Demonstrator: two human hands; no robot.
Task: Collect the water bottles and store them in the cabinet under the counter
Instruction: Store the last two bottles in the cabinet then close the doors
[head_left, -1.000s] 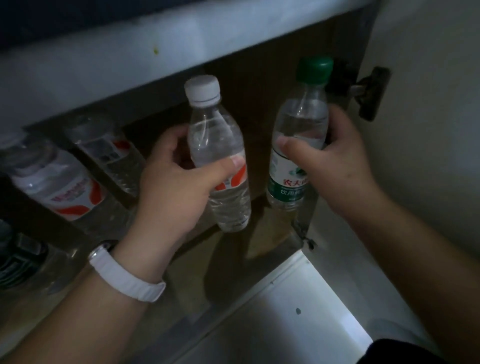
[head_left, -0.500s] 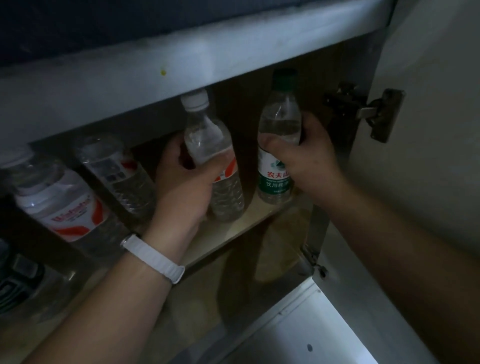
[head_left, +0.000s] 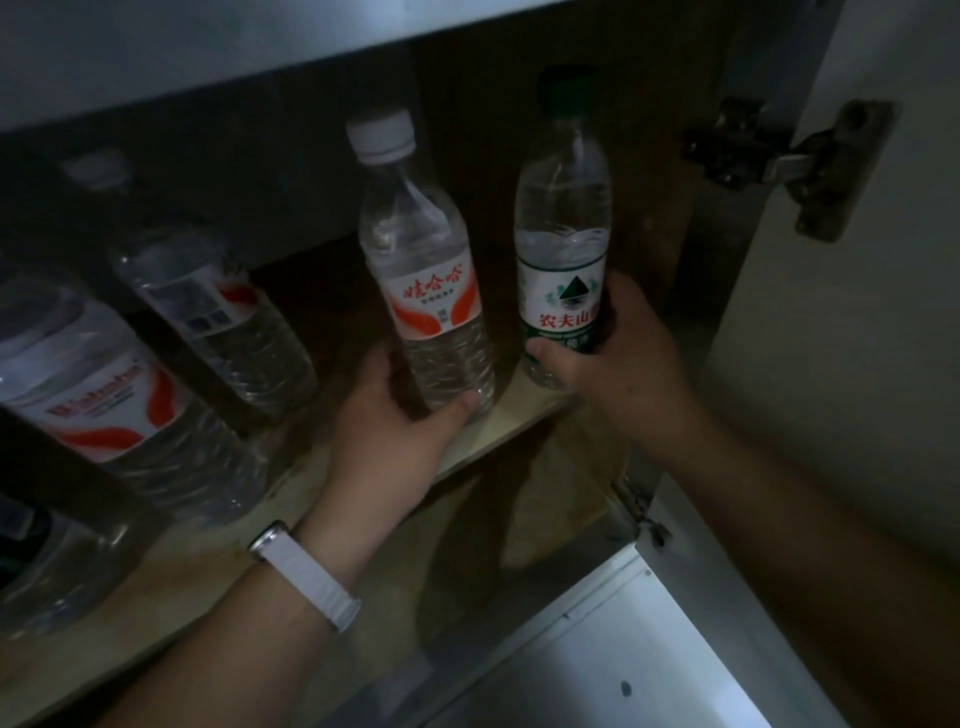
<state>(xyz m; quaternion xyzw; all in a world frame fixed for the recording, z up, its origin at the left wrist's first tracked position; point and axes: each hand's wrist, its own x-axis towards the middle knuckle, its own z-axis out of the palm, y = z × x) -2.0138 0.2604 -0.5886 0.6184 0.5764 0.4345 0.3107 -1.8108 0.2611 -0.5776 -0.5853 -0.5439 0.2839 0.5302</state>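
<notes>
Because the white-capped bottle (head_left: 426, 291), gripped low by the left hand (head_left: 400, 426), and the green-capped bottle (head_left: 563, 249), clasped by the right hand (head_left: 613, 353), are set at the shelf's (head_left: 511, 426) front edge, either could be tipped off if released carelessly.

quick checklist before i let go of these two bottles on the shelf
1. White-capped bottle base on the shelf: ok, near the front edge.
2. Green-capped bottle base seated: cannot tell, the right hand hides it.
3. Both upright: not quite, the white-capped one leans a little.
4. Gap between the two bottles: ok.
5. Left hand clear of the bottle on its left: ok.
6. Caps on: ok.
</notes>
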